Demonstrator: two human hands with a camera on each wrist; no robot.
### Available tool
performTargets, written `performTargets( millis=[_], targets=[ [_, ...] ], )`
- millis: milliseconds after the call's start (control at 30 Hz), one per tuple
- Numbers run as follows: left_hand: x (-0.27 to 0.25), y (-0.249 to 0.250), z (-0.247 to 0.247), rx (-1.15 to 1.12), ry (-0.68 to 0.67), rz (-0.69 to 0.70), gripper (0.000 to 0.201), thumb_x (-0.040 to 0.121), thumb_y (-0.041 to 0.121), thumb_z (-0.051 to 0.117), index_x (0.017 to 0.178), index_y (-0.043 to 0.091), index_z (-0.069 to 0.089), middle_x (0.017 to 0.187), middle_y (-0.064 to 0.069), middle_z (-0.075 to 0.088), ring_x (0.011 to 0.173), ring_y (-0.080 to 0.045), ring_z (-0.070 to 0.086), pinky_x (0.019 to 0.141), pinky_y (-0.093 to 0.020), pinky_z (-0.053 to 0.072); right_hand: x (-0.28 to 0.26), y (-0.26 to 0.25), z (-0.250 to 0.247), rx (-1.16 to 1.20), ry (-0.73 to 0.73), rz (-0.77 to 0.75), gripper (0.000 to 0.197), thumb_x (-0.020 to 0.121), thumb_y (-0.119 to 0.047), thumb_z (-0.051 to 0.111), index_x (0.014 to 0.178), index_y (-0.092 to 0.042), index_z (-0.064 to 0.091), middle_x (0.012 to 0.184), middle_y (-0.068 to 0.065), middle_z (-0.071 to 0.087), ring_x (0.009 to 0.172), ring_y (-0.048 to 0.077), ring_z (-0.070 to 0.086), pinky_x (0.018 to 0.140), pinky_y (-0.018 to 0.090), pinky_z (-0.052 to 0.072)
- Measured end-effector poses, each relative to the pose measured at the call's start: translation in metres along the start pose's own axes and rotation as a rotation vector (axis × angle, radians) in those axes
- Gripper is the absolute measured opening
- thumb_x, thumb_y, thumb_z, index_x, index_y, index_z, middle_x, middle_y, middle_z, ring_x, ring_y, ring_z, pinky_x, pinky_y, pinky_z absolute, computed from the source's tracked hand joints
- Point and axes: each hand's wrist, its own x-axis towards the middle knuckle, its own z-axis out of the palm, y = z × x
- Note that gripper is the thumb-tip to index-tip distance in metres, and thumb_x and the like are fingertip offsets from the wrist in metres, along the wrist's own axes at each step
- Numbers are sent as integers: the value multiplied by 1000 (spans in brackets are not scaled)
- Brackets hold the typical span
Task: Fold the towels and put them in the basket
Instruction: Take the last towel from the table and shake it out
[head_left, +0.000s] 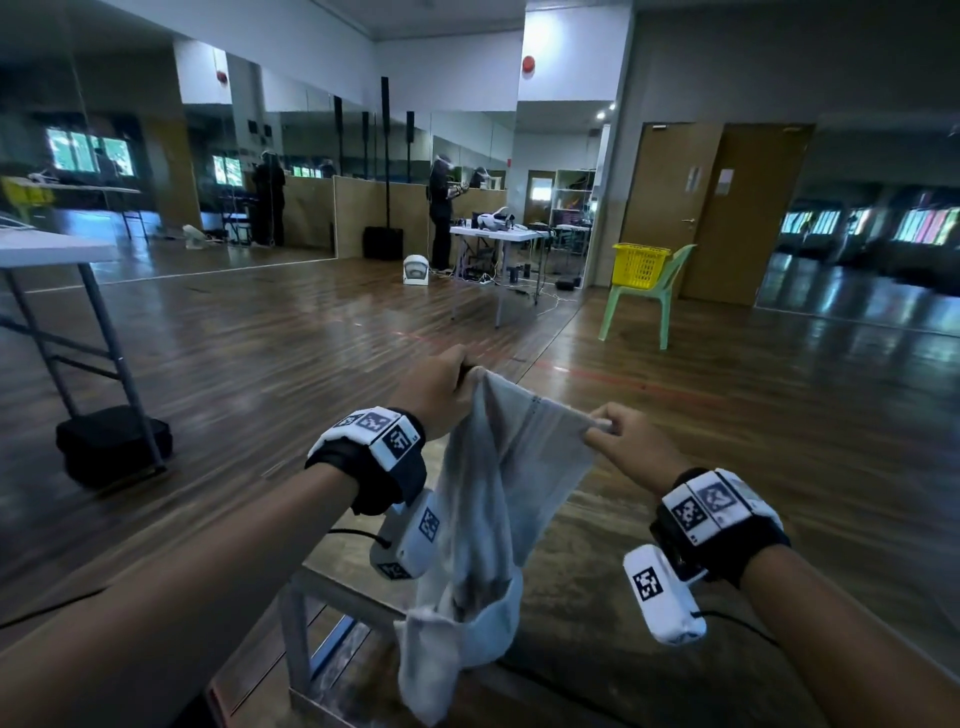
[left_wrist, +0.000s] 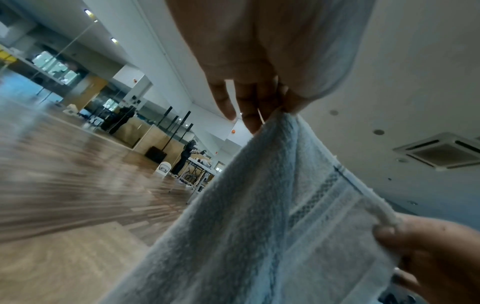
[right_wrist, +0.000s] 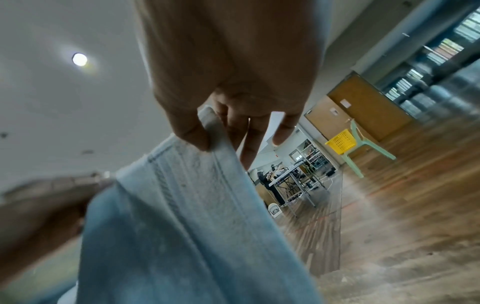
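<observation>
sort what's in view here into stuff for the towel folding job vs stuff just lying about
For the job:
pale grey terry towel, pinched by left hand and right hand
yellow plastic lattice basket

Lying about:
green plastic chair
white folding table
small white fan

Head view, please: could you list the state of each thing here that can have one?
Towel: unfolded, held up in the air by its top edge, its lower part hanging bunched.
Left hand: grips one top corner.
Right hand: pinches the other top corner.
Basket: upright on the chair seat; contents cannot be seen.
Chair: upright on the floor.
Doors: closed.
</observation>
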Motion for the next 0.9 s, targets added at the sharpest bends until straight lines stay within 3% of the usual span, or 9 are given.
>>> performTargets(
  millis=[133, 200, 267, 400, 500, 567, 700, 800, 900],
  targets=[
    [-4, -2, 8, -118, -112, 11, 21, 90, 29, 59, 95, 9, 62, 70, -5, 56, 63, -18, 47, 59, -28, 33, 6, -7, -20, 256, 96, -16, 9, 85, -8, 64, 90, 0, 65, 82, 10, 65, 72, 14, 60, 67, 24, 48],
    [-9, 1, 15, -188, -213, 91, 27, 85, 39, 61, 89, 14, 67, 63, -8, 58, 56, -13, 47, 54, -27, 35, 7, -13, -26, 292, 99, -37, 8, 85, -10, 64, 88, -3, 66, 79, 8, 65, 63, 8, 60, 60, 19, 49],
    [-11, 2, 24, -213, -249, 122, 28, 85, 44, 60, 81, 17, 68, 55, 0, 53, 51, -9, 43, 52, -26, 34, 6, -20, -30, 328, 91, -54, 11, 86, -12, 64, 89, -2, 66, 77, 7, 65, 57, 6, 60, 54, 17, 49],
    [-9, -2, 44, -281, -240, 16, 37, 79, 56, 50, 66, 22, 55, 57, 8, 50, 55, -10, 44, 57, -32, 41, 4, -21, -30, 356, 57, -58, 8, 85, -14, 66, 88, -6, 68, 79, 7, 68, 63, 11, 63, 59, 22, 52],
    [-11, 8, 53, -522, -279, -109, 19, 80, 33, 64, 68, 22, 53, 58, 11, 52, 53, -3, 45, 57, -26, 38, 2, -17, -27, 342, 48, -85, 4, 84, -17, 67, 85, -13, 69, 84, 9, 70, 71, 15, 63, 68, 29, 50],
    [-14, 13, 56, -591, -311, -103, 17, 86, 25, 65, 71, 23, 56, 60, 10, 54, 56, -2, 46, 56, -20, 36, 2, -12, -24, 335, 35, -83, 13, 84, -18, 67, 92, -8, 70, 88, 12, 71, 73, 14, 63, 68, 24, 50],
    [-12, 17, 54, -557, -186, -12, 26, 81, 47, 57, 65, 27, 58, 57, 14, 48, 57, -3, 43, 55, -21, 34, -2, -5, -18, 322, -34, -73, 14, 84, -17, 67, 94, -8, 69, 90, 7, 72, 75, 8, 65, 70, 20, 50],
    [-8, 19, 51, -509, -93, 18, 25, 80, 51, 51, 71, 28, 58, 65, 5, 51, 62, -9, 44, 60, -27, 37, -9, 0, -11, 295, -236, -34, 19, 84, -9, 65, 102, -4, 67, 93, 0, 69, 78, 0, 64, 74, 11, 50],
    [-6, 20, 49, -493, -71, 17, 26, 83, 46, 52, 74, 23, 58, 66, 3, 49, 62, -10, 43, 61, -27, 36, -10, 10, -4, 133, -290, -23, 20, 85, -21, 66, 101, -9, 69, 102, 4, 71, 96, 14, 66, 91, 29, 48]
  ],
)
